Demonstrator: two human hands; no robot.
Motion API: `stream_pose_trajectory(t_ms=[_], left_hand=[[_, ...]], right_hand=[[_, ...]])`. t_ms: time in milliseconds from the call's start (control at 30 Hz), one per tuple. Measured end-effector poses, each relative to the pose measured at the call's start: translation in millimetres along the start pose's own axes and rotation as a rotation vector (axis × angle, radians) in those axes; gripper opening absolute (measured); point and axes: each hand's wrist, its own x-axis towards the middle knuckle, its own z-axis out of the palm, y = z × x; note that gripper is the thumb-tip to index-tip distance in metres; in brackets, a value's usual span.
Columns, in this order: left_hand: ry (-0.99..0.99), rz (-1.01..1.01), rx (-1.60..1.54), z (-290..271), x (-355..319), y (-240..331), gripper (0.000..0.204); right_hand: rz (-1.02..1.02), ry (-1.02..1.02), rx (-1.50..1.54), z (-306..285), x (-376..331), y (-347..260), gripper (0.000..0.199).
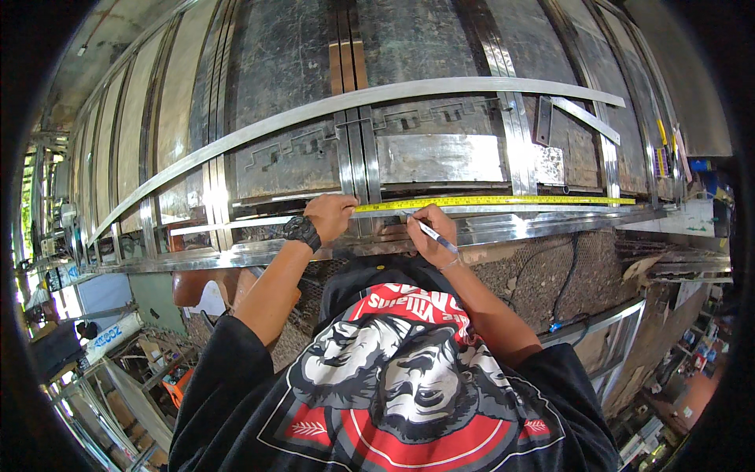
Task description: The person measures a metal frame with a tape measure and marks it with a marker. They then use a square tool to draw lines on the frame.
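Observation:
A yellow measuring tape [503, 202] lies stretched along a narrow silver metal bar [259, 224] near the front edge of the metal-framed bench. At the tape's left end, my left hand [330, 215], with a dark watch [301, 231] on its wrist, is closed with the fingertips pinching the blade. Just right of it, my right hand [432, 236] grips a white marker pen [431, 231]. The pen slants up and left, its tip close to the bar below the tape. Whether the tip touches the metal is too small to tell.
A long flat metal bar [362, 96] crosses the bench slats beyond my hands. A dark-and-silver try square [544, 122] lies at the far right, near a shiny metal sheet [440, 157]. A black cable [572, 271] trails over the ground at right. An orange object [177, 387] sits lower left.

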Motion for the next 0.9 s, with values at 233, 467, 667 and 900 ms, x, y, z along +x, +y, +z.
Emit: stream_pose_trajectory(t_ms=[233, 467, 667, 900], left_hand=[[0.015, 0.006, -0.013, 1.0, -0.2, -0.1, 0.024], [-0.004, -0.007, -0.006, -1.0, 0.3, 2.0, 0.024], [0.007, 0.017, -0.004, 0.9, -0.5, -0.4, 0.023], [0.024, 0.029, -0.026, 1.4, -1.0, -0.8, 0.023]], right_hand=[[-0.038, 0.037, -0.031, 2.5, 3.3, -4.6, 0.015], [-0.04, 0.032, -0.047, 2.9, 3.5, -3.8, 0.015], [-0.016, 0.018, -0.032, 4.3, 2.9, -4.1, 0.015], [-0.016, 0.007, -0.051, 4.5, 2.7, -4.1, 0.014]])
